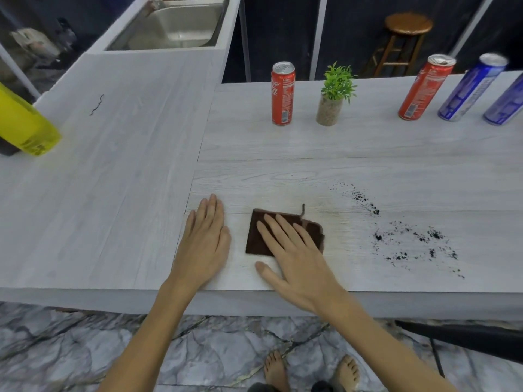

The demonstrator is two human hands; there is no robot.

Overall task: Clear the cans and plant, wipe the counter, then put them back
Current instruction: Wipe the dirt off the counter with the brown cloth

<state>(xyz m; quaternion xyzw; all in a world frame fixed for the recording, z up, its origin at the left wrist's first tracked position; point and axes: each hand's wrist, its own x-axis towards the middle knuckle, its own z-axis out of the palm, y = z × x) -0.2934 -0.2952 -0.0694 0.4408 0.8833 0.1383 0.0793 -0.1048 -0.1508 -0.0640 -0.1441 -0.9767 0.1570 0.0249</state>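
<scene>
starting at the far left edge of the frame: a yellow container [24, 124] sits on the pale wood-grain counter [127, 179], partly cut off. upper left, a steel sink [175, 24] set into the counter; below it a thin dark squiggle [97, 105] lies on the surface.

lower centre-left: left hand [205, 236], palm down, fingers straight and together, resting flat on the counter, holding nothing. just beside it to the right, a dark brown cloth [283, 233], folded to a rough square, lying flat. right hand [297, 250] lies on top of it, fingers straight and spread, pressing it down; thumb off the cloth, on the counter.

upper centre: red can [283, 93] upright, small potted plant [332, 100] just beside it on the right, apart.

right of the cloth, dark crumbs [410, 239] scattered across the counter.

upper right: second red can [426, 87], then a blue can [471, 87], then another blue can [506, 104] cut by the frame edge, all standing near the counter's back edge. wooden stool [404, 38] behind. bare feet at bottom on marble floor [56, 349].
</scene>
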